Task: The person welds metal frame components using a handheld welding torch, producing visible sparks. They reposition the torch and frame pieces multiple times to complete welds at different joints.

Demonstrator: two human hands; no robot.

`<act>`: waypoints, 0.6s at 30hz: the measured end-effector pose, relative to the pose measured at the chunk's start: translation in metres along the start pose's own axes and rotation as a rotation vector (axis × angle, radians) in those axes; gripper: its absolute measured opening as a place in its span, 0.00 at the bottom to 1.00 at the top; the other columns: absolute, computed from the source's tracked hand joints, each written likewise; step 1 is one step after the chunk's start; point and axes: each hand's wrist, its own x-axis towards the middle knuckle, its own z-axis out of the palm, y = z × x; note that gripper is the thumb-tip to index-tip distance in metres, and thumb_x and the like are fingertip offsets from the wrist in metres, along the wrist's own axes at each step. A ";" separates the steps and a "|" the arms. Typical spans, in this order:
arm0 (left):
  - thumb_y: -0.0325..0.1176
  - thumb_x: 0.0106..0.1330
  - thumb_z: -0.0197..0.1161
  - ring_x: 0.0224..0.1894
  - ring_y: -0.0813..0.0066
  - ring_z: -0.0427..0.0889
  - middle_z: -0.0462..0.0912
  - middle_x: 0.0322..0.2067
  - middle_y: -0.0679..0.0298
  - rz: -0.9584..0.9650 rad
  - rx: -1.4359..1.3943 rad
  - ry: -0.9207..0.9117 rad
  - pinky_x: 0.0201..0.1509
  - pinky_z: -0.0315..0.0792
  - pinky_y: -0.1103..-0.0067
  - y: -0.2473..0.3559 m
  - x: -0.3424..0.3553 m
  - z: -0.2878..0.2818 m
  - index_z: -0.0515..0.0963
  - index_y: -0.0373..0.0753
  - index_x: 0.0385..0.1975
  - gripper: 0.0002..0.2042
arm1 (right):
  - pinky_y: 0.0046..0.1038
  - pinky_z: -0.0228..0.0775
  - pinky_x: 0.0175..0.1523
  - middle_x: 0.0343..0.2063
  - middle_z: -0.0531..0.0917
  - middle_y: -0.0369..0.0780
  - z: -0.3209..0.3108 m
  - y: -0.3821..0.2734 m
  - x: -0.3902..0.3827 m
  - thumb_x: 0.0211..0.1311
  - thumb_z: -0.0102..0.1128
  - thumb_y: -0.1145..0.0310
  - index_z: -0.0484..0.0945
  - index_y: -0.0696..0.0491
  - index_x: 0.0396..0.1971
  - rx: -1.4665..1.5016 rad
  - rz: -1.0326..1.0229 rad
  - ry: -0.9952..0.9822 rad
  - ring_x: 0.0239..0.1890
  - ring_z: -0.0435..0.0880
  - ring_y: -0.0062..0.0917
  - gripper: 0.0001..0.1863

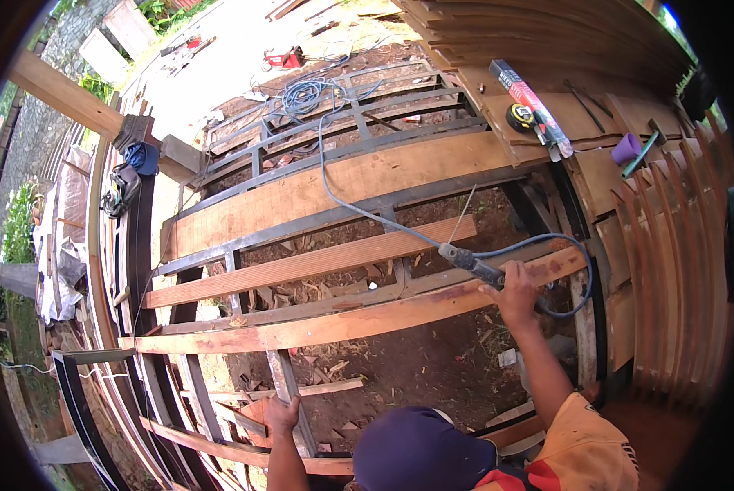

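Neither my left hand nor my right hand is visible. Below me is a co-worker in a navy cap (416, 454) and orange shirt (583, 442). Their right hand (514, 286) grips a dark grey hand tool (477, 266) with blue cable around it, over a reddish plank (367, 315); a thin rod (465, 213) rises nearby. Their left hand (283, 409) rests on a pale metal crossbar (297, 434). The plank and a grooved board (301, 262) lie across a metal frame (390, 219) above littered soil.
Tape measure (520, 116), long box (530, 106), purple cup (626, 148) and stacked boards (669, 270) are at right. Coiled blue cable (301, 96) and a red machine (285, 57) are at the back. A post (64, 90), bag (125, 184) and long timbers (101, 245) stand left.
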 end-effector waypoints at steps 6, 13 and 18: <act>0.57 0.56 0.71 0.63 0.41 0.76 0.83 0.52 0.41 -0.317 -0.007 -0.278 0.65 0.72 0.56 0.034 -0.001 -0.027 0.77 0.36 0.59 0.37 | 0.46 0.76 0.47 0.40 0.80 0.45 0.003 -0.010 0.003 0.40 0.85 0.63 0.71 0.53 0.41 -0.035 -0.016 -0.147 0.46 0.82 0.48 0.32; 0.47 0.61 0.68 0.79 0.42 0.48 0.52 0.75 0.41 0.143 -0.136 0.425 0.81 0.45 0.54 0.174 0.009 -0.010 0.53 0.30 0.74 0.46 | 0.46 0.78 0.49 0.45 0.79 0.48 0.017 -0.014 -0.012 0.40 0.87 0.62 0.69 0.55 0.44 -0.014 0.023 -0.232 0.48 0.84 0.49 0.36; 0.63 0.64 0.62 0.82 0.46 0.35 0.43 0.79 0.43 0.496 -0.352 0.003 0.82 0.30 0.53 0.292 0.047 0.002 0.46 0.31 0.78 0.53 | 0.46 0.78 0.50 0.45 0.78 0.48 0.023 -0.010 -0.019 0.35 0.89 0.59 0.72 0.58 0.44 0.040 0.063 -0.171 0.49 0.83 0.51 0.39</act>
